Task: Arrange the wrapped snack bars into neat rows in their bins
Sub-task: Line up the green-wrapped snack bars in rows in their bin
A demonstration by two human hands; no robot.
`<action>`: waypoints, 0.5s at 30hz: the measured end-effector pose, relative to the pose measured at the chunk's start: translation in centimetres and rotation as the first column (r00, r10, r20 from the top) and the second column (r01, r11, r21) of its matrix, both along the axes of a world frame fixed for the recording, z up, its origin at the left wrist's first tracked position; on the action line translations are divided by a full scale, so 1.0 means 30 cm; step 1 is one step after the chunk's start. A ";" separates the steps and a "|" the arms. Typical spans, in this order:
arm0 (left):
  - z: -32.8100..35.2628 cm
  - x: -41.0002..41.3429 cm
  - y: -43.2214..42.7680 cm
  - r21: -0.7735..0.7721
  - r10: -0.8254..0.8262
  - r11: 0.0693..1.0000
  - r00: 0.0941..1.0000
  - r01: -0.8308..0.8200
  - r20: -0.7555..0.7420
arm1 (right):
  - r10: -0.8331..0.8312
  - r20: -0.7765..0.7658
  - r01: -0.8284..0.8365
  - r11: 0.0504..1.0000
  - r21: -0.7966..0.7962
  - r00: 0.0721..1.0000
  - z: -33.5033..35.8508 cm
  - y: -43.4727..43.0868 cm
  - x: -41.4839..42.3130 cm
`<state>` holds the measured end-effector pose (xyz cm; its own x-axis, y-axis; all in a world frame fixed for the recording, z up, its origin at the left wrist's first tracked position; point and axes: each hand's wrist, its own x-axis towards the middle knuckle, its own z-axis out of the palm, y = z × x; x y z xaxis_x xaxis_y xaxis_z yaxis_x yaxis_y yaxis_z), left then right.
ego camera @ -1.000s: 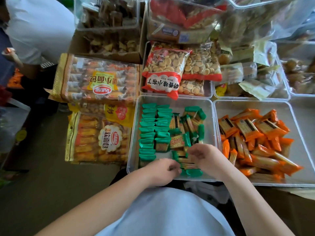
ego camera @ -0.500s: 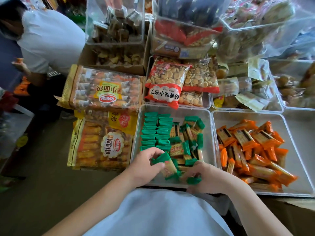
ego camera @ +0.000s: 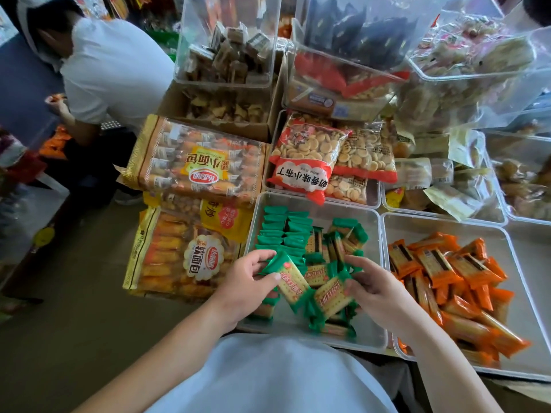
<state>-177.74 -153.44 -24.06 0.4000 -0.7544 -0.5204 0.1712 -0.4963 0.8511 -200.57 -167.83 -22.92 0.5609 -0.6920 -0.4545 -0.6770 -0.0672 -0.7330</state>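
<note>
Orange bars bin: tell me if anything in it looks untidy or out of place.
The orange bars lie in a loose heap, pointing different ways and overlapping, in the right bin. No rows there yet.

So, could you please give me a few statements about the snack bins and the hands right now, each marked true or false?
1. The left hand holds a green-wrapped bar in its grip. True.
2. The green bars stand in neat rows along the left side of their clear bin. True.
3. The orange-wrapped bars are already lined up in tidy rows. False: they lie in a loose jumble in the bin on the right.
4. The right hand is reaching into the bin of orange bars. False: it is at the green bin, fingers on a green-wrapped bar.
5. The green bin holds only neat rows. False: a loose pile lies on its right side.
</note>
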 end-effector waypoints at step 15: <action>0.046 0.034 -0.051 -0.111 -0.048 0.992 0.996 0.056 0.071 | -0.022 0.020 0.023 0.998 -0.065 1.000 0.053 -0.052 0.080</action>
